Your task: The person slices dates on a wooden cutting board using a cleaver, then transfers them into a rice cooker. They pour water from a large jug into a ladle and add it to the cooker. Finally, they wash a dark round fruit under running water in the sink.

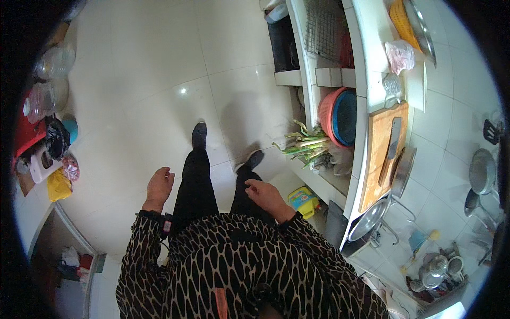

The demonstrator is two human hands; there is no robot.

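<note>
My left hand (160,186) hangs beside my left leg above the tiled floor (159,103), fingers loosely bent and nothing held. In front of my right thigh is my right hand (267,197), also without anything in it, its fingers slightly apart. A yellow plastic jug (303,201) with a label stands on the floor just beyond it. To the right, a wooden cutting board (376,147) lies on the counter with a cleaver (392,139) on top. Green onions (308,143) stick out from the shelf below.
Pink and blue plastic basins (344,117) sit on the shelf under the white counter (361,52). A metal pot lid (370,219) is near the board. Along the left wall are clear plastic jugs (42,101), a black bag (57,137) and a yellow bag (59,185). A doorway (71,223) opens at lower left.
</note>
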